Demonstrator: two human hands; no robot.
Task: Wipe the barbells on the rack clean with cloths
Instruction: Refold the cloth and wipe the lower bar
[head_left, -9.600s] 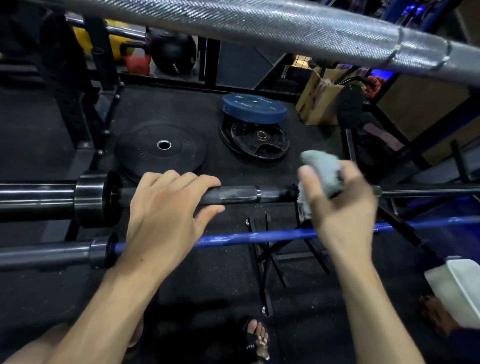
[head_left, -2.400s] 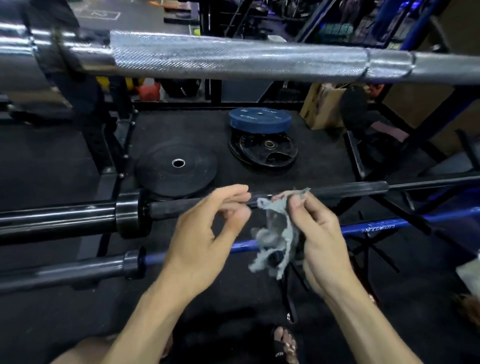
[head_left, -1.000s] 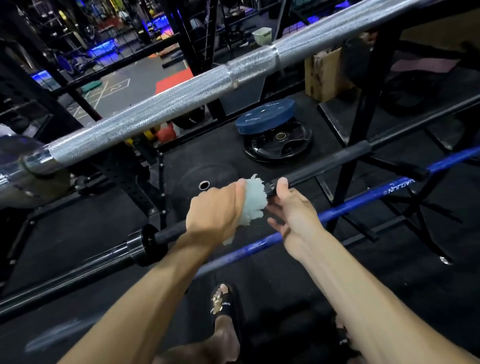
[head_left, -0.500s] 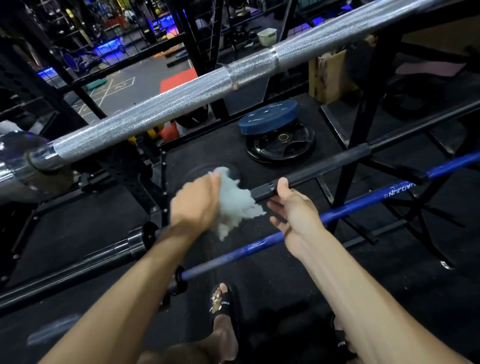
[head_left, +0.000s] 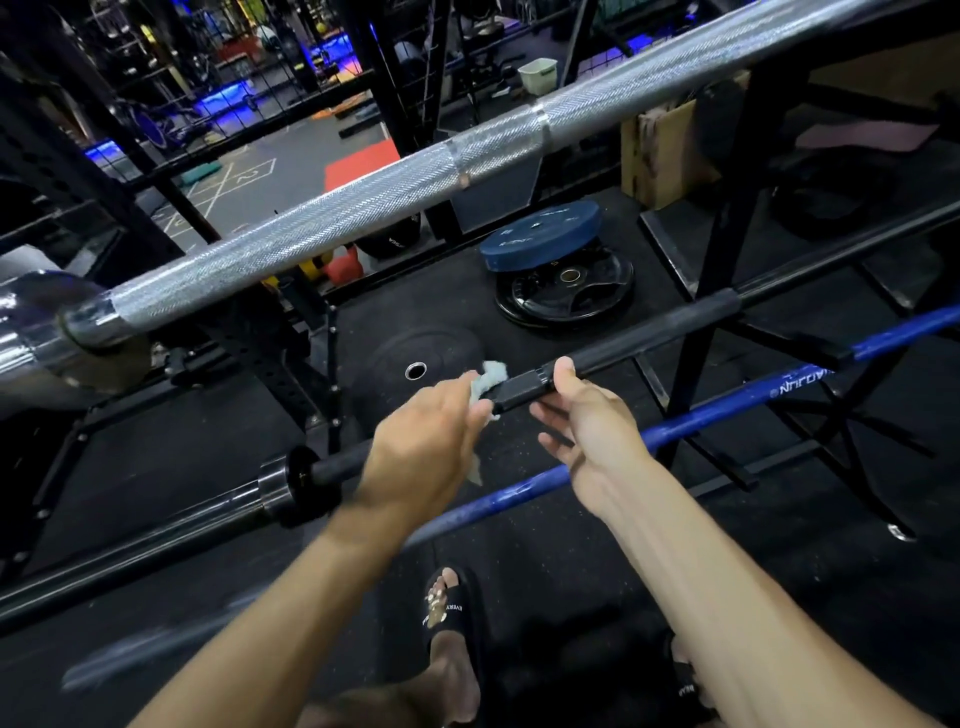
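The step in hand looked like wiping the black bar (head_left: 613, 353), which lay on the rack between the chrome bar (head_left: 363, 208) above and the blue bar (head_left: 701, 415) below. The left hand (head_left: 421, 441) clutched the cloth (head_left: 491, 374) around the black bar. The right hand (head_left: 587, 421) steadied that bar just beside the cloth, thumb over it, fingers loosely spread beneath. The next move would probably call for sliding the cloth along the shaft under firm pressure.

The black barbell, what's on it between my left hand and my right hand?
In the head view, only a short bare stretch of the black barbell separates the left hand, gripping the cloth, from the right hand.
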